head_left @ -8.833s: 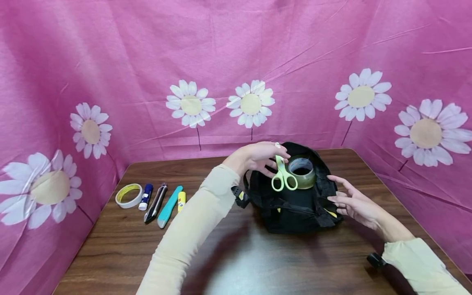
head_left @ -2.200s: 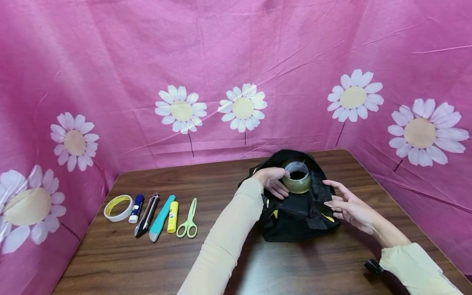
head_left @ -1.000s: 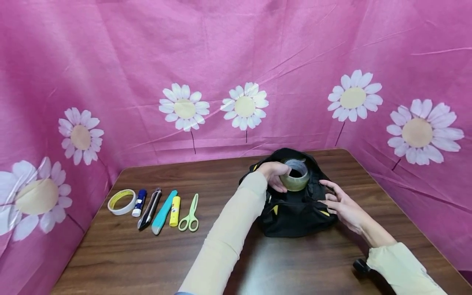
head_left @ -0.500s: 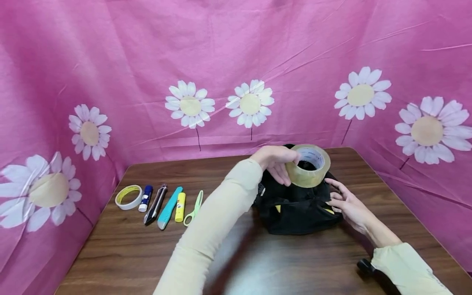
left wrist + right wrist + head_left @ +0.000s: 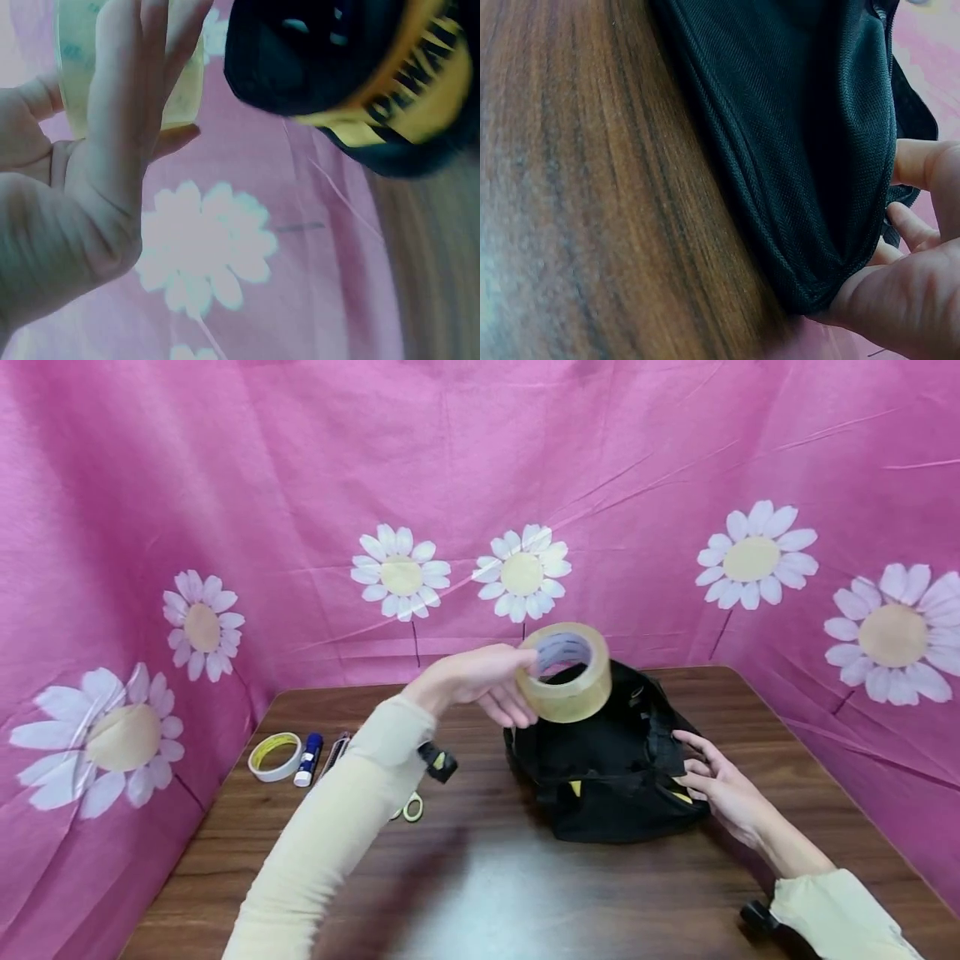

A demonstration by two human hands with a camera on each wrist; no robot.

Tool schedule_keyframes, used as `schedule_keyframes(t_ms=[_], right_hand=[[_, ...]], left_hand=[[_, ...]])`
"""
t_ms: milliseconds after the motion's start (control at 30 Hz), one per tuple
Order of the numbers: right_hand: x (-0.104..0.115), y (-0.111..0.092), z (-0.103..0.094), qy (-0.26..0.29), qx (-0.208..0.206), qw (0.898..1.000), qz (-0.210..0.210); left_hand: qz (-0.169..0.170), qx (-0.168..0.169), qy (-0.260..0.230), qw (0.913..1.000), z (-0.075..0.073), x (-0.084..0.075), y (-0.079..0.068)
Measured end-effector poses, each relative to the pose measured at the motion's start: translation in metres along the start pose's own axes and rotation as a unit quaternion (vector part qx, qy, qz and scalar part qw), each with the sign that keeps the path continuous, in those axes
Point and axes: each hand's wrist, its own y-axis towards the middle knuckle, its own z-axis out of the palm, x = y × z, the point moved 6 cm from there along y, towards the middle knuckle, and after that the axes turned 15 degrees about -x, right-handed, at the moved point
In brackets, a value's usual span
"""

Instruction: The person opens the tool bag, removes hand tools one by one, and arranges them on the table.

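Note:
My left hand (image 5: 480,681) grips a wide roll of clear packing tape (image 5: 576,697) by its left side, thumb at the core and fingers outside. The roll is in the air above the left part of a black tool bag (image 5: 622,806). In the left wrist view the tape (image 5: 184,94) shows behind the fingers, and yellow lettered trim is visible on the bag (image 5: 292,67). At the bag's right side my right hand (image 5: 727,797) holds the fabric edge. The right wrist view shows thumb and fingers of that hand (image 5: 907,277) on either side of the bag's black cloth (image 5: 802,150).
Left on the wooden table (image 5: 480,893) lie a narrow tape roll (image 5: 275,758), a blue glue stick (image 5: 309,760), a partly covered dark cutter (image 5: 336,752) and green scissors (image 5: 412,807). My left sleeve hides other things there. A pink flowered cloth (image 5: 465,460) hangs behind.
The scissors went from my left hand to the table's row. Since then my left hand has lifted the packing tape from the bag and moved it left. The right hand stays at the bag.

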Motion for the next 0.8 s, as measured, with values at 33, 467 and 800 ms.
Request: schedule_keyframes(t_ms=[33,467,800], right_hand=[[0.000,0.000,0.000,0.000,-0.003,1.000,-0.001],[-0.010,-0.007,0.000,-0.010,-0.011,1.000,-0.008],[-0.006,-0.004,-0.002,-0.031,-0.023,0.999,-0.025]], left_hand=[[0.002,-0.004,-0.010,0.9999,-0.007,0.008,-0.003],[-0.033,-0.089,-0.074,0.9928,-0.065,0.130,-0.032],[-0.063,-0.092,-0.041,0.9929,-0.055,0.190,-0.032]])
